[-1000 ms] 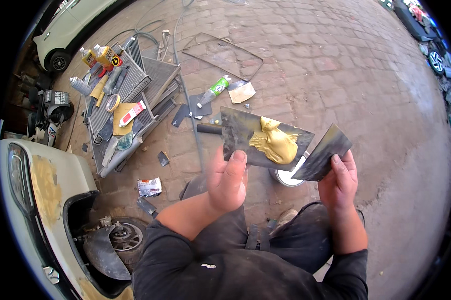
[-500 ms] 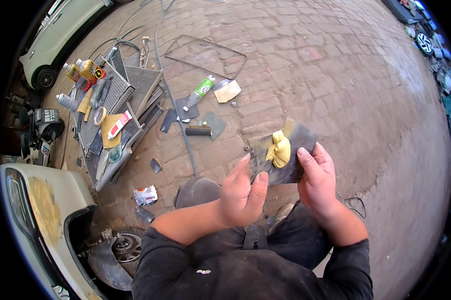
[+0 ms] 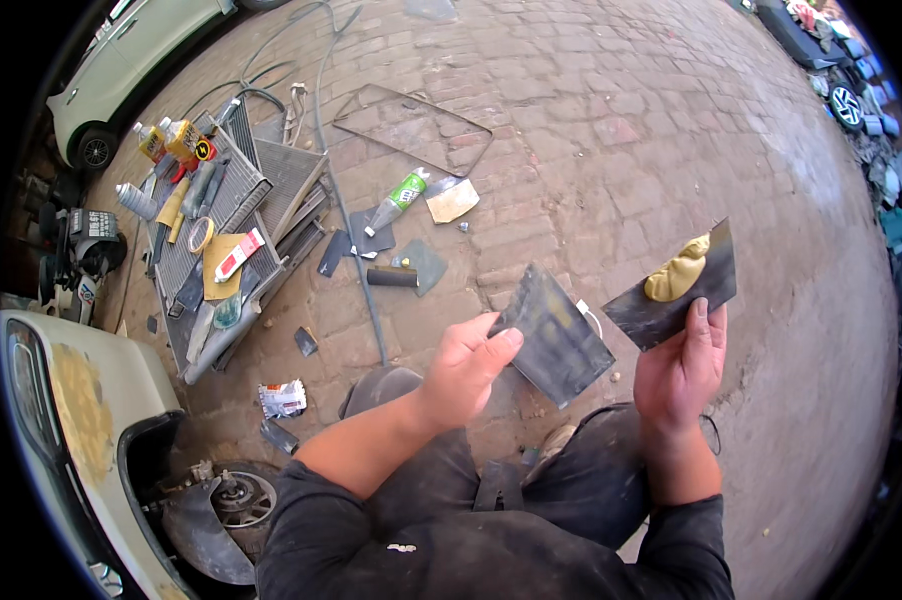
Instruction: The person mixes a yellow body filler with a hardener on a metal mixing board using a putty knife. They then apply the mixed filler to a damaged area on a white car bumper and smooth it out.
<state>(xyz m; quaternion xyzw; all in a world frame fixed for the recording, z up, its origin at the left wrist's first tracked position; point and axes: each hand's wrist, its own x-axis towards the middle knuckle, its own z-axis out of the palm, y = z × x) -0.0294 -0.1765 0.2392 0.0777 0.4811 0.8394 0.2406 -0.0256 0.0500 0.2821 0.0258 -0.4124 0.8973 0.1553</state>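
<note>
My left hand (image 3: pixel 458 372) pinches one edge of a dark, flat, roughly rectangular putty spreader (image 3: pixel 556 338), thumb on top. The spreader's face is smeared with faint yellowish streaks. Further right and a little higher, my right hand (image 3: pixel 683 375) grips the lower edge of a second dark flat spreader (image 3: pixel 718 280). A thick lump of yellow putty (image 3: pixel 677 272) lies across that one. The two spreaders are apart, both held above my knees.
Left of me, stacked radiators (image 3: pixel 243 200) carry bottles, a red-and-white tube (image 3: pixel 239 255) and tools. A green-labelled bottle (image 3: pixel 399 203), a hose (image 3: pixel 369 310) and a thin metal frame (image 3: pixel 416 128) lie on the brick ground. A car body (image 3: pixel 91 400) with a yellowish filler patch stands at the lower left.
The two spreaders, together before, are now separated. My right hand has moved right and up with the putty on its spreader; the left spreader has tilted, its face now showing.
</note>
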